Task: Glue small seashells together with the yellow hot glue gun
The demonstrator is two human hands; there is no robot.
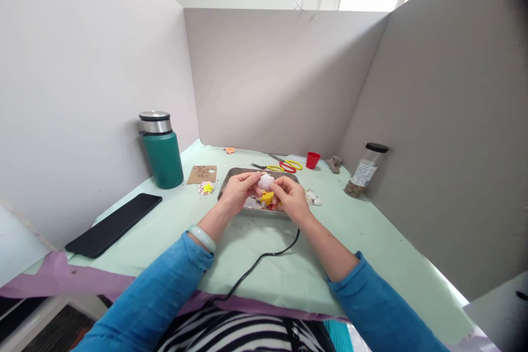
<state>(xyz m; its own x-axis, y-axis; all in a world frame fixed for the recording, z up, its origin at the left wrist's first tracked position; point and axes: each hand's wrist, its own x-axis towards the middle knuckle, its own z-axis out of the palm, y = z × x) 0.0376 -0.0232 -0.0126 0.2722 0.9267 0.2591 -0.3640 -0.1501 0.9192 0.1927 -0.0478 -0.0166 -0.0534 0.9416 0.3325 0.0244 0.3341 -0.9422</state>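
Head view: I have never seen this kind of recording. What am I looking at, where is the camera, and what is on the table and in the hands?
There is no machine here. A camera worn on a person's head looks down at their own two bare hands in a booth of grey partition walls. The left hand and right hand together hold a small pale shell above a metal tray; a yellow piece sits just below it. On the green table cover stand a teal flask, a black phone, yellow-handled scissors, a red cup and a clear jar. A black cable runs towards the person.
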